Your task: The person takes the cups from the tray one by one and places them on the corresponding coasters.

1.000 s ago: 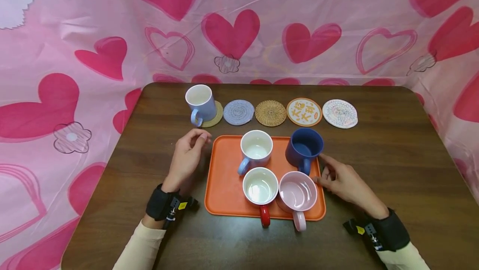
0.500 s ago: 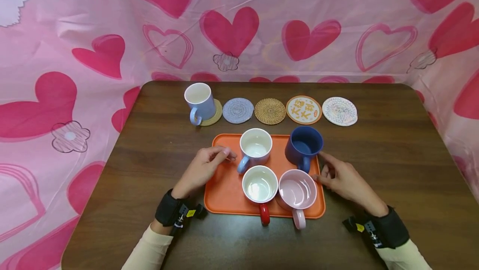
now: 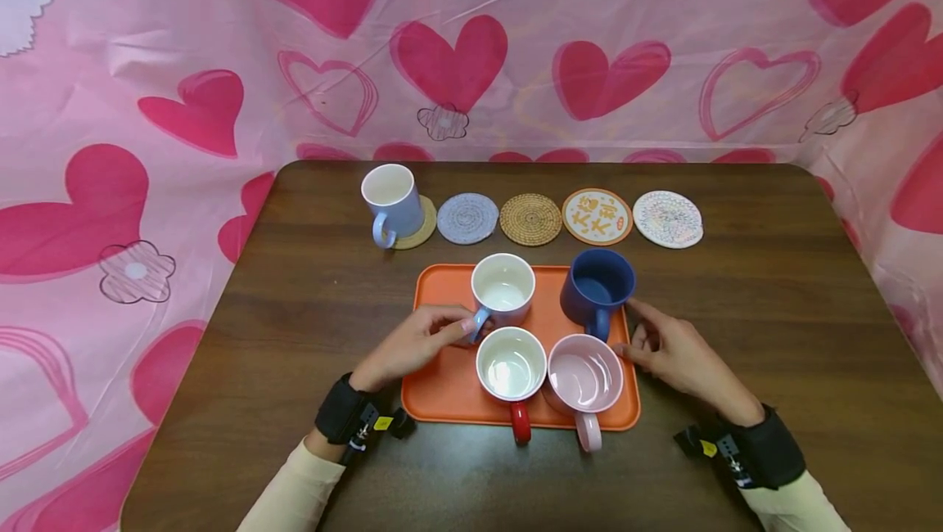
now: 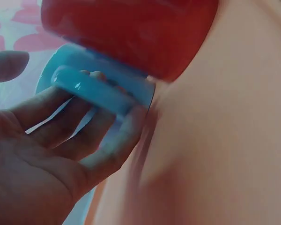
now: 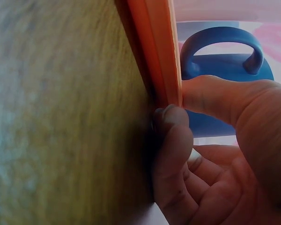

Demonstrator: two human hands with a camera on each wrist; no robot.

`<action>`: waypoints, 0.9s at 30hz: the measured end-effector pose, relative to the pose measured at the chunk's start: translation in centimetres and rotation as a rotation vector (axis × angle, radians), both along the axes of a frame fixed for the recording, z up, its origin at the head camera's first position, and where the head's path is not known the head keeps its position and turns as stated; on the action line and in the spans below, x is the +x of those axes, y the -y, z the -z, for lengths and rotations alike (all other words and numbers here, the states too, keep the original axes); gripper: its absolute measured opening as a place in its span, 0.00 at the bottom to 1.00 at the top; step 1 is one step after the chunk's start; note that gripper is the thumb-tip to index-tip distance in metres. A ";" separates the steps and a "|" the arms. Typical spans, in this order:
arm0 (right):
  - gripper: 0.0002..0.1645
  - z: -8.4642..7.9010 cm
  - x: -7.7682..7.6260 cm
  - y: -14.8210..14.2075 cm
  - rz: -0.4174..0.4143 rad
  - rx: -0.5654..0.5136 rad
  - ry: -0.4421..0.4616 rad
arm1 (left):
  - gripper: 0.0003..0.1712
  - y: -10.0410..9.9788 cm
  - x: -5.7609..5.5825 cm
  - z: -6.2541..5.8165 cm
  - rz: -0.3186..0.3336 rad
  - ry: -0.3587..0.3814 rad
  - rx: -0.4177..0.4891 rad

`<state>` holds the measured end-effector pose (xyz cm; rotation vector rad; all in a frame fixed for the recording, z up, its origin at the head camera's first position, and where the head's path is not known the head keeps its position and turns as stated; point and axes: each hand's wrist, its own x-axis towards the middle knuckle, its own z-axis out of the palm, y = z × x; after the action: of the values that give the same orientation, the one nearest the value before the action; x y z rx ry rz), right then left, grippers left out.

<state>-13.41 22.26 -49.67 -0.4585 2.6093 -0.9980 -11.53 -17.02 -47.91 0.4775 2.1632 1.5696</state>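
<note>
On the orange tray (image 3: pixel 435 389) stand a light blue mug (image 3: pixel 507 315) with a white inside, a red-handled mug (image 3: pixel 512 364), a pink mug (image 3: pixel 587 376) and a dark blue mug (image 3: pixel 598 295). My left hand (image 3: pixel 412 344) is at the light blue mug's handle. In the left wrist view its fingers curl through that handle (image 4: pixel 91 89), while the thumb stays apart from it. The red mug body (image 4: pixel 131 33) is just beside them. My right hand (image 3: pixel 674 356) grips the tray's right rim, thumb above and a curled finger below, near the dark blue mug (image 5: pixel 225 65).
Along the back lies a row of round coasters, among them a blue coaster (image 3: pixel 467 218), a brown woven coaster (image 3: pixel 530 219), a lettered coaster (image 3: pixel 597 217) and a white coaster (image 3: pixel 668 219). Another light blue mug (image 3: pixel 394 205) stands partly over a greenish coaster (image 3: pixel 423 229) at the left.
My left hand has moved right and toward me, from near the back left mug to the handle of the light blue mug on the tray. The right hand has stayed at the rim.
</note>
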 end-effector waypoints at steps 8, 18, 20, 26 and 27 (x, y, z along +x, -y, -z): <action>0.41 0.3 0.2 0.1 0.001 -0.004 -0.012 | 0.21 -1.4 -0.3 0.5 0.025 0.064 -0.008; 0.41 -0.1 0.1 -0.1 0.002 0.005 -0.004 | 0.21 -2.5 0.0 0.7 -0.097 0.006 -0.031; 0.41 -0.1 0.1 -0.1 0.002 0.005 -0.001 | 0.20 -2.5 0.0 0.9 -0.106 0.009 -0.020; 0.41 -0.1 0.0 -0.2 -0.001 0.012 0.003 | 0.23 -2.5 -0.1 1.2 -0.135 0.071 0.080; 0.41 -0.1 0.0 -0.2 -0.002 0.013 0.004 | 0.24 -2.5 -0.1 1.2 -0.144 0.077 0.097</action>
<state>-13.40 22.44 -49.60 -0.4555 2.6095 -0.9801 -11.66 -14.49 -49.16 0.2913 2.1111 1.7465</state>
